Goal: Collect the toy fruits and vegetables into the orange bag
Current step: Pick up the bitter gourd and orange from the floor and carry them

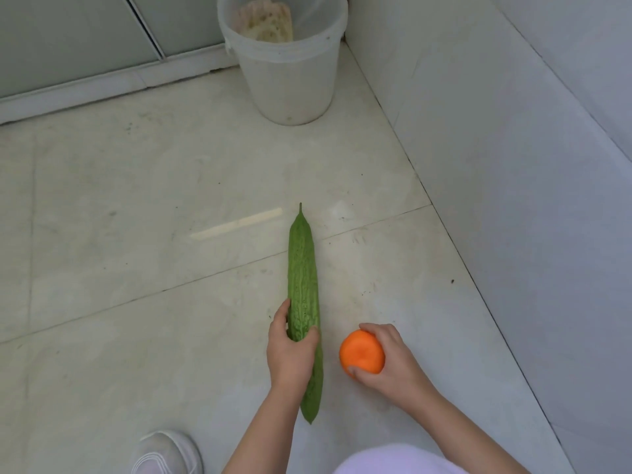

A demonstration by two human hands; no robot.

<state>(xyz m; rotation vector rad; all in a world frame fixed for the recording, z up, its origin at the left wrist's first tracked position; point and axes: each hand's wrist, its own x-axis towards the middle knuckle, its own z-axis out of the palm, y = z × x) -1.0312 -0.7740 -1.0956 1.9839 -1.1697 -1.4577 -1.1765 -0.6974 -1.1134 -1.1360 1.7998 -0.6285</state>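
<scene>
A long green toy bitter gourd points away from me over the pale floor tiles. My left hand is wrapped around its near half, thumb on the left side and fingers across the top. To the right, a round orange toy fruit is gripped by my right hand, with fingers over its top and thumb under it. Both sit low in the head view, near my body. No orange bag is in view.
A white plastic bucket with pale cloth inside stands in the far corner. A tiled wall runs along the right side, and a frame rail along the back left. A white shoe is at the bottom left.
</scene>
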